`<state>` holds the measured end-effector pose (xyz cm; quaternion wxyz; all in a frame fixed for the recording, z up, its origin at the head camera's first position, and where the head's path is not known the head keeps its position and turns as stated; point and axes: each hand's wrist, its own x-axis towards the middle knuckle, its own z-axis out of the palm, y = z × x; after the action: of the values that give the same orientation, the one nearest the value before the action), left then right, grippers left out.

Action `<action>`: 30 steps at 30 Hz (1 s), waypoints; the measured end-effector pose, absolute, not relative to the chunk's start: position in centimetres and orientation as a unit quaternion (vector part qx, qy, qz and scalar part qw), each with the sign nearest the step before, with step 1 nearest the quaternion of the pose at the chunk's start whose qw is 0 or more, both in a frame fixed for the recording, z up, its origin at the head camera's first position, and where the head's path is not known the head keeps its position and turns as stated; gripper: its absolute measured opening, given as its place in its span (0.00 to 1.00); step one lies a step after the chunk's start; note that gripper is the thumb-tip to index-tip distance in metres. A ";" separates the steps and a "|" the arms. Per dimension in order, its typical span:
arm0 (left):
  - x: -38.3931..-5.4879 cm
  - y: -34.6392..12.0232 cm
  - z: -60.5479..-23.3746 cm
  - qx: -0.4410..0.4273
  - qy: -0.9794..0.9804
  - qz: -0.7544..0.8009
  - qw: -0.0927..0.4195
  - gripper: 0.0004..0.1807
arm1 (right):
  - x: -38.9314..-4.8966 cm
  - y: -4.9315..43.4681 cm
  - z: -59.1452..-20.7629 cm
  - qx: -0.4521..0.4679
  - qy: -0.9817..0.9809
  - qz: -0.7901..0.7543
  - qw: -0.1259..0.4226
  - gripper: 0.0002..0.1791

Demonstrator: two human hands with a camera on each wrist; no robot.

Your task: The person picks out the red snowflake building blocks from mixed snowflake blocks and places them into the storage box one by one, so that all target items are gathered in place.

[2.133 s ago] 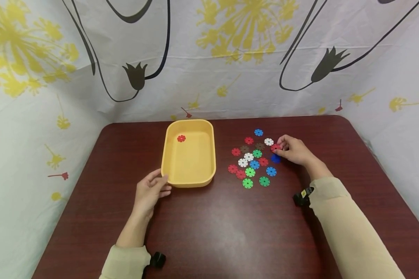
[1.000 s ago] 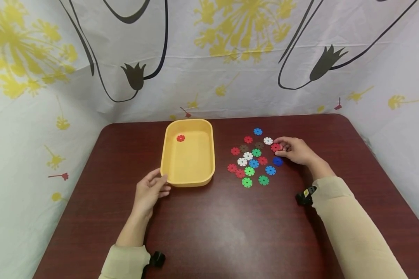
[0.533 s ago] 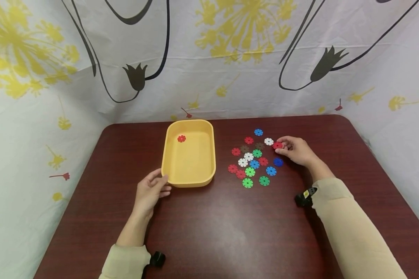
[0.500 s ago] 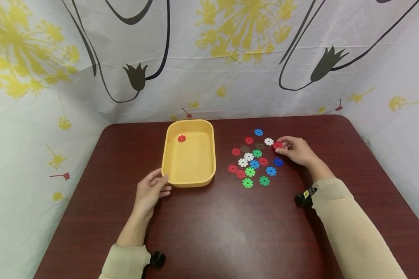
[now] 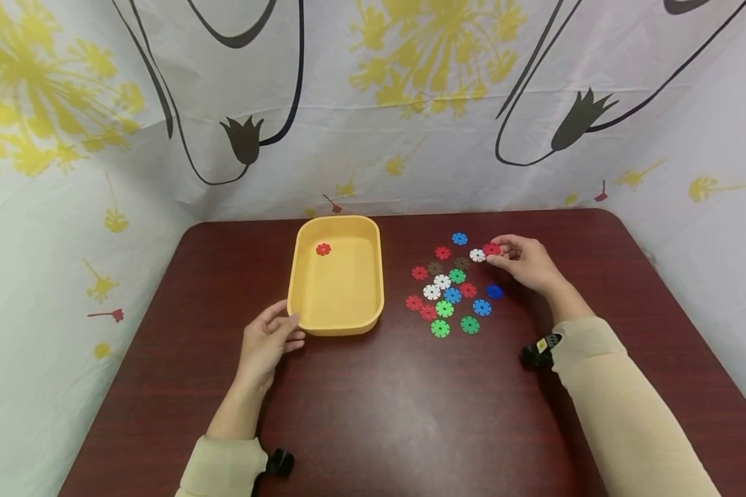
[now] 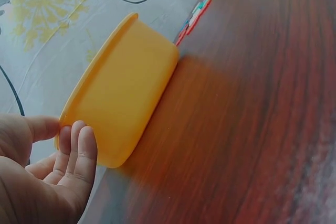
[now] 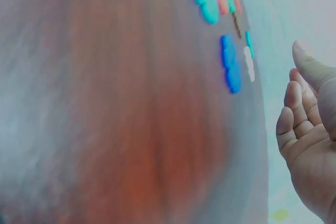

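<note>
My left hand (image 5: 269,345) grips the near left corner of a yellow plastic tray (image 5: 376,276); the left wrist view shows the thumb at its rim and fingers under it. One red notched disc (image 5: 323,249) lies inside the tray, toward the far end. To the right, my right hand (image 5: 525,262) pinches another red notched disc (image 5: 491,250) between thumb and fingertips, just beside a white disc (image 5: 477,255). A dark blue disc (image 5: 494,291) lies below that hand. In the right wrist view, the hand (image 7: 310,129) mostly hides the pinched disc.
Several red, white, green, blue and brown notched discs, such as a light green disc (image 5: 440,328), lie spread between the tray and my right hand. The dark red-brown table (image 5: 379,414) ends at a patterned cloth (image 5: 323,138) behind and at both sides.
My right hand has moved slightly farther back with the red disc, away from the dark blue disc it earlier partly covered. My left hand and the tray stay put.
</note>
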<state>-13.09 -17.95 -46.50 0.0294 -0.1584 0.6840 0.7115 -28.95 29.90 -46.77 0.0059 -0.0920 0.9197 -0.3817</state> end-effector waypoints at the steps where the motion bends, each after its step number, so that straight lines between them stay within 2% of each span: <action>1: -13.1 -18.0 -46.5 -0.158 0.683 0.712 0.030 0.27 | -28.9 29.7 -46.6 -0.093 0.918 -0.385 0.003 0.25; 10: -13.2 -18.1 -46.4 -0.159 0.680 0.715 0.028 0.28 | -29.5 27.1 -45.1 -0.113 0.905 -0.409 -0.032 0.22; 30: -13.1 -18.1 -46.3 -0.157 0.676 0.719 0.028 0.29 | -30.6 22.2 -42.7 -0.126 0.890 -0.436 -0.031 0.24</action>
<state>-13.11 -18.06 -46.32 0.0281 -0.1571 0.6760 0.7194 -30.65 22.16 -42.69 -0.0306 -0.1265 0.8905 -0.4360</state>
